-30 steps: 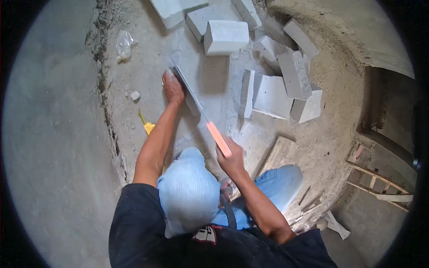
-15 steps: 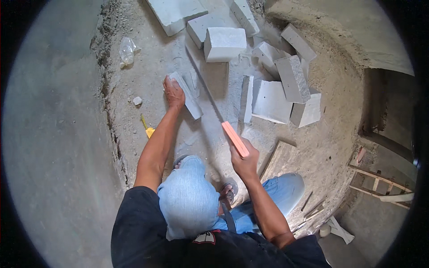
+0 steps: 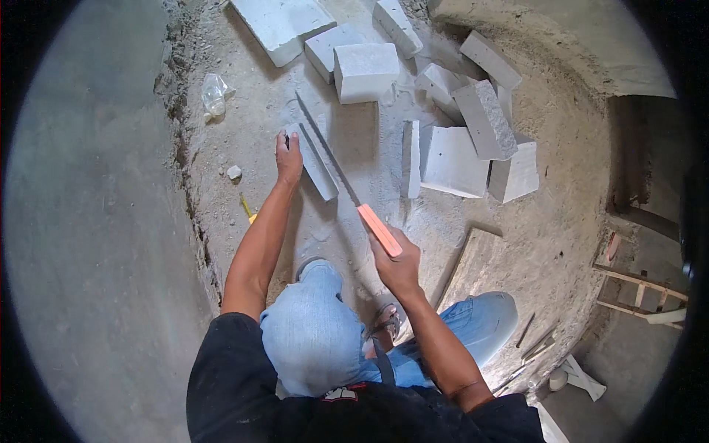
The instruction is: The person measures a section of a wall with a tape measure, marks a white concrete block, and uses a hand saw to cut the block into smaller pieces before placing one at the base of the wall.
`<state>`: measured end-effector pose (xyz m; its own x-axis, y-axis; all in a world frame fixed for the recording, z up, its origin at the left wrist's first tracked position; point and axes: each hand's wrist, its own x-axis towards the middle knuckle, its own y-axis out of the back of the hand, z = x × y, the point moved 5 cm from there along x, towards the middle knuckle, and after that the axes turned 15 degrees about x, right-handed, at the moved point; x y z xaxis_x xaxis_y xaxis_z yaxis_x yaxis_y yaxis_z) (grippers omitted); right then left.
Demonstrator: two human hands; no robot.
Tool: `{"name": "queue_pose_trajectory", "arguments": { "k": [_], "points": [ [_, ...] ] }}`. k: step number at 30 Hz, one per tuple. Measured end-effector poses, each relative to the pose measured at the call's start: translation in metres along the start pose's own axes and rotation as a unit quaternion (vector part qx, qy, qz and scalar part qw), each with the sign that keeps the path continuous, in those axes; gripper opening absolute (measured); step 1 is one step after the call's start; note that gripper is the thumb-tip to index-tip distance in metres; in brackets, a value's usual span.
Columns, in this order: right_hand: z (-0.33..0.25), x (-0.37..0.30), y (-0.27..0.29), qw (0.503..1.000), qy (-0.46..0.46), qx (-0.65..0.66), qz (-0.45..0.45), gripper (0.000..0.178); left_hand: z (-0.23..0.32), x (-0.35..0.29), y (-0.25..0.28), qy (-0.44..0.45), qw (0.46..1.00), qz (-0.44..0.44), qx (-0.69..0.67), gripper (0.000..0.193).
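My left hand (image 3: 289, 159) grips the far end of a narrow pale block piece (image 3: 322, 177), its fingers closed round the edge. The piece lies slantwise on the dusty floor, with a dark line along its length. In my right hand (image 3: 399, 267) is a handsaw (image 3: 379, 230), held by its salmon-orange handle. Its long thin blade points away from me to the upper left, just right of the piece and nearly parallel to it. Whether the blade touches the piece, I cannot tell.
Several pale blocks (image 3: 367, 72) lie scattered ahead and to the right, some leaning together. A clear plastic bag (image 3: 214, 96), a small white lump (image 3: 234, 173) and a yellow tape measure (image 3: 252, 218) lie at left. Right of my legs are a wooden board (image 3: 473, 258) and a wooden frame (image 3: 641, 294).
The saw has come left and slightly back toward me, its blade now closer to the block piece. My left hand's grip has shifted a little at the far end of the piece.
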<state>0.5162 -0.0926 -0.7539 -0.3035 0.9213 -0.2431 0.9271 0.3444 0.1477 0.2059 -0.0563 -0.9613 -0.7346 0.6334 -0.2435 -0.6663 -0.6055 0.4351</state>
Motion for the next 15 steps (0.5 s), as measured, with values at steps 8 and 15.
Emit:
{"name": "queue_pose_trajectory", "arguments": {
  "k": [8,15],
  "points": [
    [0.005,-0.002,-0.031,0.999,0.018,-0.036,-0.021,0.022,0.005,-0.005,-0.005,-0.007,0.975,0.142,0.171,0.054],
    [0.007,0.039,-0.046,0.996,-0.011,-0.09,-0.028,0.021,0.02,-0.007,-0.01,-0.053,0.978,0.116,0.166,0.048]
  ]
}}
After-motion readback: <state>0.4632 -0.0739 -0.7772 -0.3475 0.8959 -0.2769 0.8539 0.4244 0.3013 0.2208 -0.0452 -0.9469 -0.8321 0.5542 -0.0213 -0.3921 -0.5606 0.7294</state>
